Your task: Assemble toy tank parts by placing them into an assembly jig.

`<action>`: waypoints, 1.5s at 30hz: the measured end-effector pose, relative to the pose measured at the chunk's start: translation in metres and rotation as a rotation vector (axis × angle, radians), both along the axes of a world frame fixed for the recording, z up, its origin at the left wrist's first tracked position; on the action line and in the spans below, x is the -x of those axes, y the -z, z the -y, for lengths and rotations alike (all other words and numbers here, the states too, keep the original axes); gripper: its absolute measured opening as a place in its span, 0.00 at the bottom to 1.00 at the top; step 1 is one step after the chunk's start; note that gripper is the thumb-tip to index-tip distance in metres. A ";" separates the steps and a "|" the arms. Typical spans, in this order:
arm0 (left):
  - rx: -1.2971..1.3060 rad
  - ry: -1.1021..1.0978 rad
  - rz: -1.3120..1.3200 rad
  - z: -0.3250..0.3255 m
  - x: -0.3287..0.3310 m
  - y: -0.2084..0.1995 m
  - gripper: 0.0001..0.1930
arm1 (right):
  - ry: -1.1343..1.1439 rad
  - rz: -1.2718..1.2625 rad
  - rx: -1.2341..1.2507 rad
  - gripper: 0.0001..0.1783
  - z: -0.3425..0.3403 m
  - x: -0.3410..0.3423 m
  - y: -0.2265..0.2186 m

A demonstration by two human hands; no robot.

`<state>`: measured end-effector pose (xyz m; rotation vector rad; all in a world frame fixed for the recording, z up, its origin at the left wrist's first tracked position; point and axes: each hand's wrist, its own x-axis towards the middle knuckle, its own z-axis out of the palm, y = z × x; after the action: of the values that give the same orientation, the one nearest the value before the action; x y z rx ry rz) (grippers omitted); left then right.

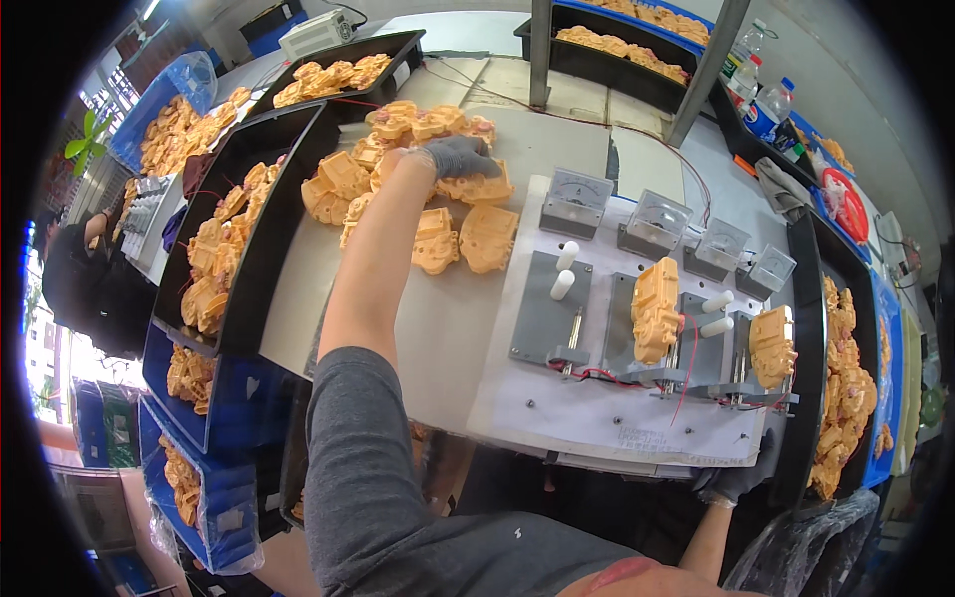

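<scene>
My left hand point(460, 161), in a dark grey glove, reaches across a pile of yellow-orange molded plastic housings point(435, 239) on the left of the table. Its fingers stretch over a housing point(476, 189) at the pile's right side; their undersides are hidden. Low on the right, my gloved right hand point(734, 480) is beside the corner of the white-covered test board point(597, 423), its fingers mostly hidden in shadow. On that board, one housing point(655, 310) sits upright in a grey fixture and another housing point(772, 346) in the fixture at the right end.
Several analog meters point(577, 194) line the board's back, above a grey base plate point(537, 308) with white posts point(563, 285). Black bins point(254, 269) of housings flank the table. Metal uprights point(540, 55) rise at the back. Bottles point(766, 109) stand back right. A person point(90, 284) is far left.
</scene>
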<state>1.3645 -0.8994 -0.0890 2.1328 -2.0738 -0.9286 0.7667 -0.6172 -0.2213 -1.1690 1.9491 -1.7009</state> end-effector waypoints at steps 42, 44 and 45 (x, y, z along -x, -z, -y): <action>1.256 -0.678 0.112 -0.336 0.078 0.097 0.16 | 0.178 -0.563 -0.078 0.18 0.001 -0.011 -0.011; 1.270 -0.667 0.116 -0.333 0.077 0.102 0.16 | 0.171 -0.528 -0.103 0.17 -0.002 -0.010 -0.016; 1.265 -0.667 0.144 -0.338 0.073 0.103 0.16 | 0.195 -0.513 -0.105 0.17 -0.001 -0.013 -0.018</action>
<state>1.2911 -0.5612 -0.1923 1.8043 -1.1490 0.5190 0.7797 -0.6159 -0.2037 -1.5321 2.4899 -1.4587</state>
